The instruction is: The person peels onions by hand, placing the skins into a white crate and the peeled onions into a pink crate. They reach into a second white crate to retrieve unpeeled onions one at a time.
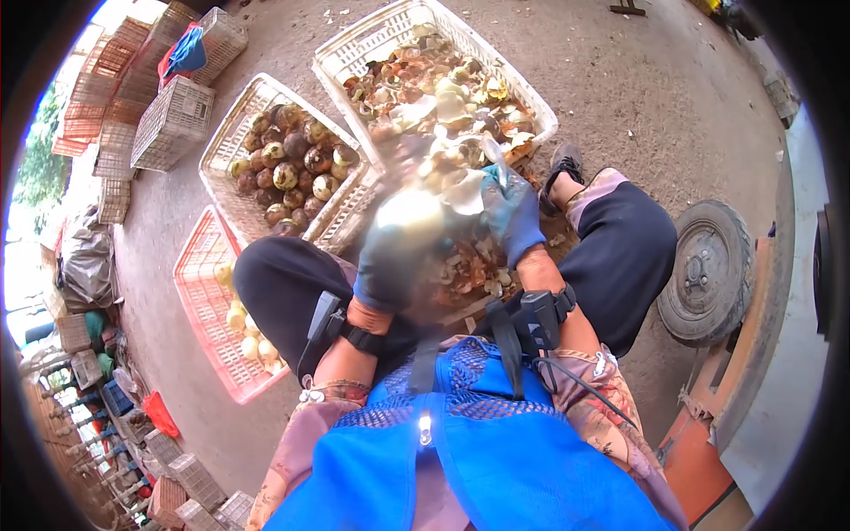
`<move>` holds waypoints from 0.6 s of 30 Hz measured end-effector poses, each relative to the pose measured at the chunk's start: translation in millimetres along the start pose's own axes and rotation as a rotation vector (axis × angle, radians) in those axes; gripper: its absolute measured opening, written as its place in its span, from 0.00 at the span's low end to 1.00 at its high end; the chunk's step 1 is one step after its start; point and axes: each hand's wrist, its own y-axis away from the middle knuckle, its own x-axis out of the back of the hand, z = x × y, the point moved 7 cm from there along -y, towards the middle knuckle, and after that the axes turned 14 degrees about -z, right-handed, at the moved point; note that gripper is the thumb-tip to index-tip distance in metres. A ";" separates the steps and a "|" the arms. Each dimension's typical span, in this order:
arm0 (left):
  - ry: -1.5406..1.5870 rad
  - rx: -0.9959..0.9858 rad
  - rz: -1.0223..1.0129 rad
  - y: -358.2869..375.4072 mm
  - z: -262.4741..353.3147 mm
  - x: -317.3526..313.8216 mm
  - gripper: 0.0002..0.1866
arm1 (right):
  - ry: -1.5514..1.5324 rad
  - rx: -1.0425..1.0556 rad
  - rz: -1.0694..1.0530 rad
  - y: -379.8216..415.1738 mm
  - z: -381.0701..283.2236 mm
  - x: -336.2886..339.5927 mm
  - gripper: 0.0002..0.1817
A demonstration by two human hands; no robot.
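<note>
The gloved left grip (388, 261), blurred, is curled around a pale round vegetable (412, 218) at its far side, to the left of the right grip (513, 211), which is closed on a small tool (494, 150) whose kind I cannot tell, with a pale piece of peel (467, 193) just beside its fingers. Beyond both grips sits a white crate (352, 46) of scraps (412, 84); left of the left grip stand a second crate (215, 146) of dark round vegetables (288, 168) and a pink crate (199, 283) holding paler ones.
</note>
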 end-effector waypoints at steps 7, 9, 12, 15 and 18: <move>-0.085 0.377 -0.070 14.6 -54.8 -26.0 0.22 | -0.022 0.244 -0.197 21.0 -28.0 -37.8 0.24; -0.708 0.370 -0.353 14.2 -54.2 -37.2 0.28 | 0.057 0.375 -0.356 29.7 -41.6 -59.5 0.26; -0.541 0.294 -0.262 17.9 -45.5 -33.3 0.22 | 0.081 0.197 -0.223 30.5 -47.8 -53.0 0.21; -0.538 -0.077 0.032 9.7 8.9 4.4 0.14 | 0.152 0.492 -0.255 23.6 -50.3 -52.2 0.19; 0.202 0.153 0.164 6.2 -25.3 5.2 0.11 | 0.073 0.602 -0.168 29.7 -48.6 -45.9 0.18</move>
